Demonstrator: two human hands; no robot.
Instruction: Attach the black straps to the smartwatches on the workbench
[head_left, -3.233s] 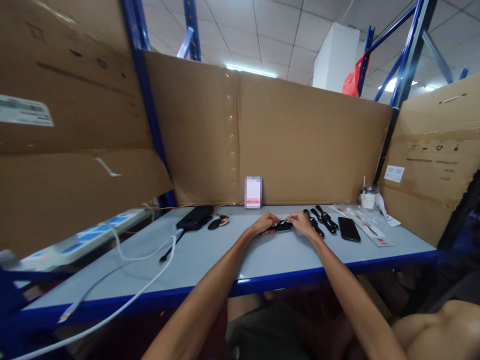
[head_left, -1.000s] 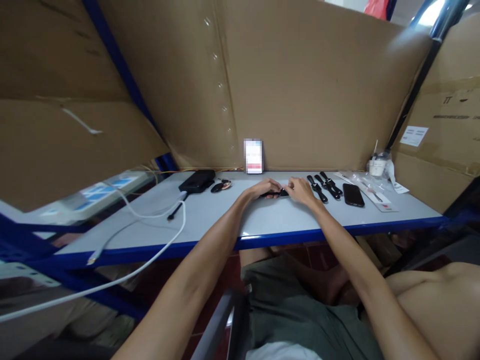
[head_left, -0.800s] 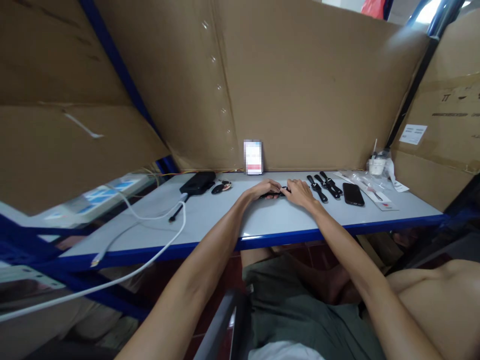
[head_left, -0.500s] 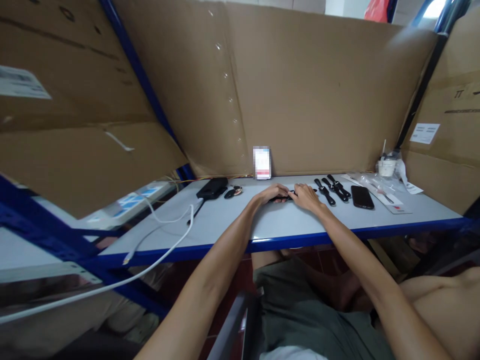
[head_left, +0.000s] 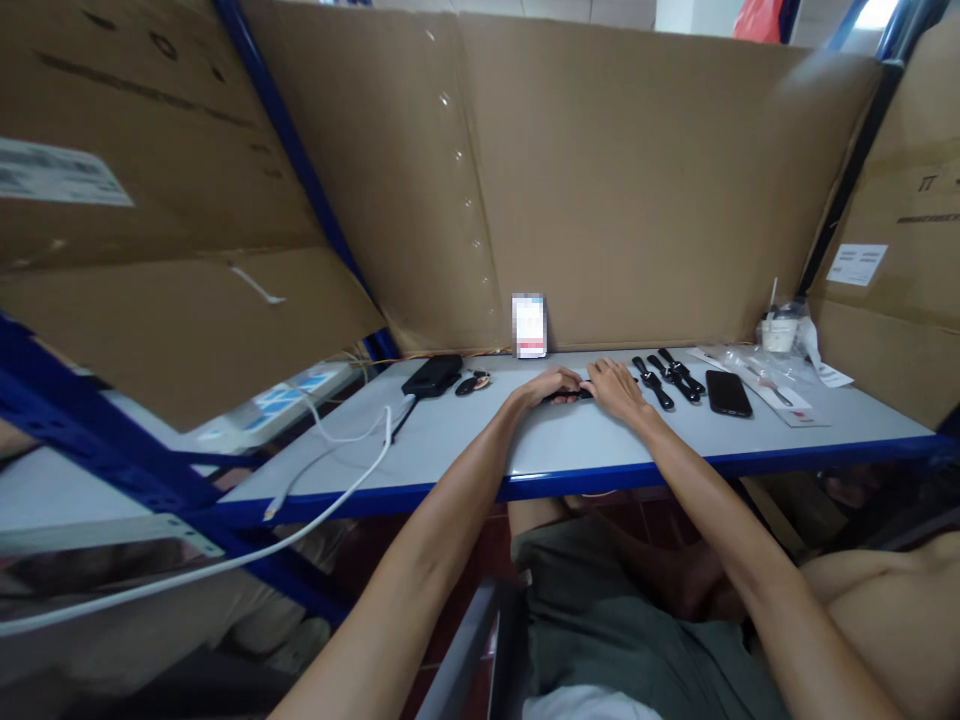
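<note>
Both of my hands rest close together at the middle of the grey tabletop [head_left: 450, 450]. My left hand [head_left: 553, 384] curls its fingers around a slim black piece [head_left: 574, 395], which is mostly hidden. My right hand [head_left: 613, 388] closes on the other end of it, thumb towards the left hand. Just right of my right hand lie several slim black pieces [head_left: 653, 383] with wider ends and a shiny narrow middle. They look similar to the held one, but its full shape cannot be made out.
A dark phone [head_left: 728, 393] lies right of the black pieces, near plastic packaging [head_left: 780, 385] and a cup [head_left: 778, 333]. A lit phone [head_left: 529, 326] leans on the cardboard [head_left: 637, 180]. Leftward are keys [head_left: 472, 383], a black device [head_left: 433, 375] and a white cable [head_left: 330, 510].
The whole view has shifted slightly, so things sit a little further right. My right hand's fingers have moved slightly over the black piece; both hands still hold it.
</note>
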